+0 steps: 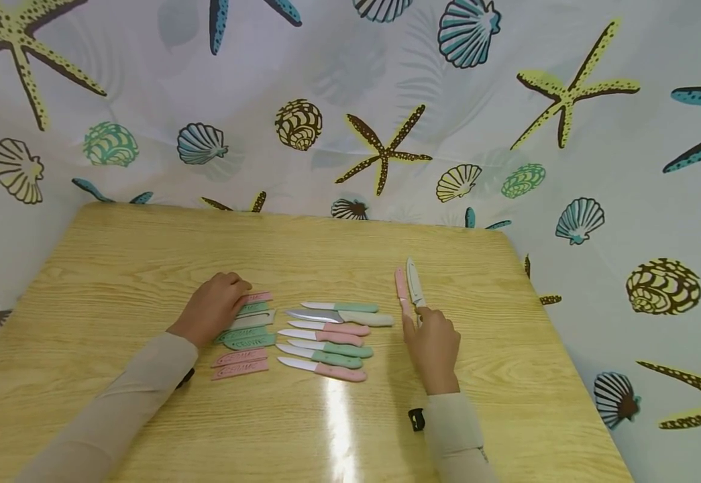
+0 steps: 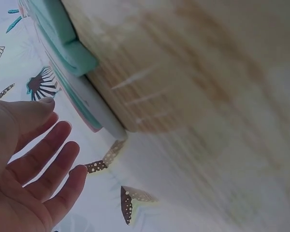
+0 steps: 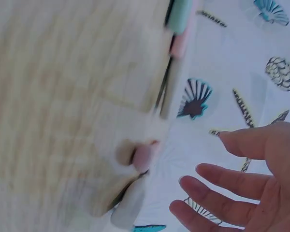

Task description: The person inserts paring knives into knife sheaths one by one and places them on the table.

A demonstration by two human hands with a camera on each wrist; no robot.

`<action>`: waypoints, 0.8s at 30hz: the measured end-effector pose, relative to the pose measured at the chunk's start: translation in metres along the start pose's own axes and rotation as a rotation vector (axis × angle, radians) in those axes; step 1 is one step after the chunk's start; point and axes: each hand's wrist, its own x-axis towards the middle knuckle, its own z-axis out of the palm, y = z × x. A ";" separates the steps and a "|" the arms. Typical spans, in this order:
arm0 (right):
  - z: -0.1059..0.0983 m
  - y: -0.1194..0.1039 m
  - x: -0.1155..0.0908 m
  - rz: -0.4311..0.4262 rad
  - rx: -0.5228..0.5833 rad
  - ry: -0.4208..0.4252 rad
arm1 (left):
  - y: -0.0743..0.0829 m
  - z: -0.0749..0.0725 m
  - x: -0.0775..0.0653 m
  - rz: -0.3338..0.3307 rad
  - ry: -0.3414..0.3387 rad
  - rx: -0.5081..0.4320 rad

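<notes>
In the head view my left hand (image 1: 214, 305) lies over the left side of a column of knife sheaths, its fingers at the top pink sheath (image 1: 259, 296). Below that one are green sheaths (image 1: 252, 341), a cream sheath (image 1: 256, 319) and more pink sheaths (image 1: 240, 369). The left wrist view shows its fingers loosely bent, gripping nothing. My right hand (image 1: 436, 349) is at the lower ends of a pink sheathed knife (image 1: 401, 285) and a cream sheathed knife (image 1: 413, 282). Its fingers are spread and relaxed in the right wrist view, apart from the cream handle (image 3: 130, 203).
Between the hands lies a row of bare knives with green handles (image 1: 347, 349), pink handles (image 1: 341, 371) and one cream handle (image 1: 368, 318), blades toward the sheaths. The wooden table (image 1: 163, 248) meets a shell-patterned cloth (image 1: 350, 60) behind.
</notes>
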 end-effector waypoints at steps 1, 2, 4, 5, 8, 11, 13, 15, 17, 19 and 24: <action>0.000 -0.003 -0.003 -0.015 0.013 0.010 | 0.000 0.000 0.001 -0.005 -0.005 0.001; -0.001 -0.006 -0.007 -0.031 0.029 0.018 | 0.000 0.001 0.001 -0.013 -0.010 -0.001; -0.002 -0.011 -0.014 -0.051 0.066 0.024 | -0.001 0.002 0.002 -0.028 -0.022 -0.002; -0.003 -0.013 -0.017 -0.059 0.075 0.030 | -0.002 0.002 0.002 -0.035 -0.028 -0.004; -0.006 -0.019 -0.026 -0.074 0.112 0.031 | -0.003 0.002 0.002 -0.052 -0.043 -0.017; -0.009 -0.023 -0.032 -0.092 0.128 0.034 | -0.004 0.002 0.003 -0.061 -0.063 -0.025; -0.011 -0.024 -0.036 -0.103 0.139 0.041 | -0.004 0.002 0.005 -0.056 -0.073 -0.011; -0.012 -0.025 -0.039 -0.115 0.147 0.051 | -0.005 0.002 0.005 -0.050 -0.081 -0.002; -0.014 -0.025 -0.041 -0.126 0.151 0.061 | -0.005 0.002 0.006 -0.037 -0.081 0.009; -0.015 -0.025 -0.043 -0.137 0.154 0.065 | -0.005 0.001 0.007 -0.030 -0.078 0.013; -0.019 -0.028 -0.046 -0.153 0.165 0.065 | -0.004 -0.002 0.009 -0.022 -0.084 0.003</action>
